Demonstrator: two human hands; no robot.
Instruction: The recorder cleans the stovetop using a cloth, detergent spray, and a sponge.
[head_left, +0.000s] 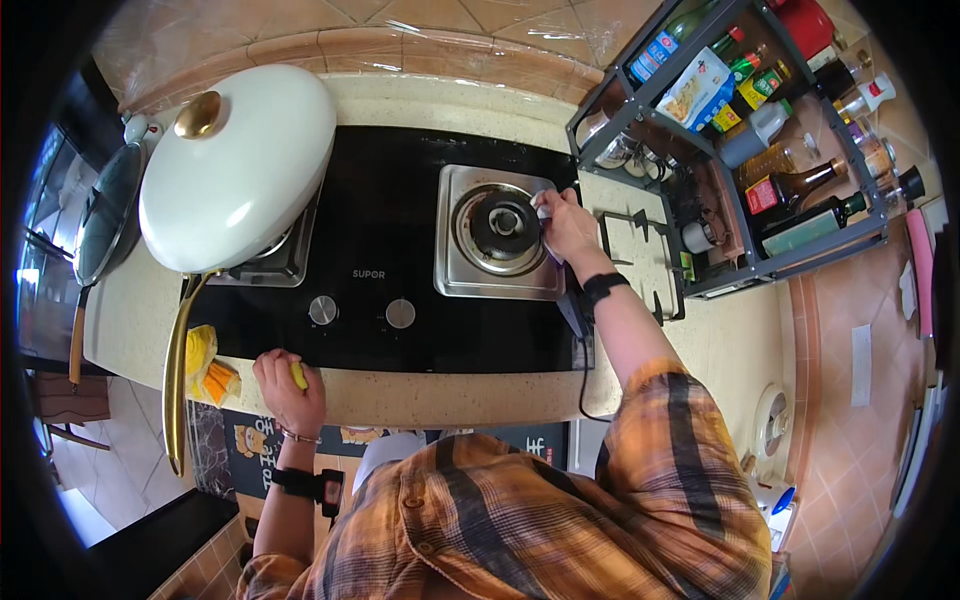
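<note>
A crumpled white cloth or wipe (540, 202) is in my right hand (568, 223), which presses it against the right rim of the steel drip tray (450, 276). Beside those fingers sits the round black gas burner (504, 223). My left hand (289, 394) rests at the front edge of the black glass gas hob (375, 210), its fingers curled around a small yellow-green piece (299, 376), perhaps sponge. Left of it lie a yellow cloth (199, 349) and an orange one (219, 382).
A white lidded pan (247, 172) covers the left burner, its gold handle (176, 382) jutting past the counter edge. A black pan support (637, 255) lies on the counter at right. Behind it stands a grey rack (810, 259) of bottles. A black cable (584, 382) hangs over the front edge.
</note>
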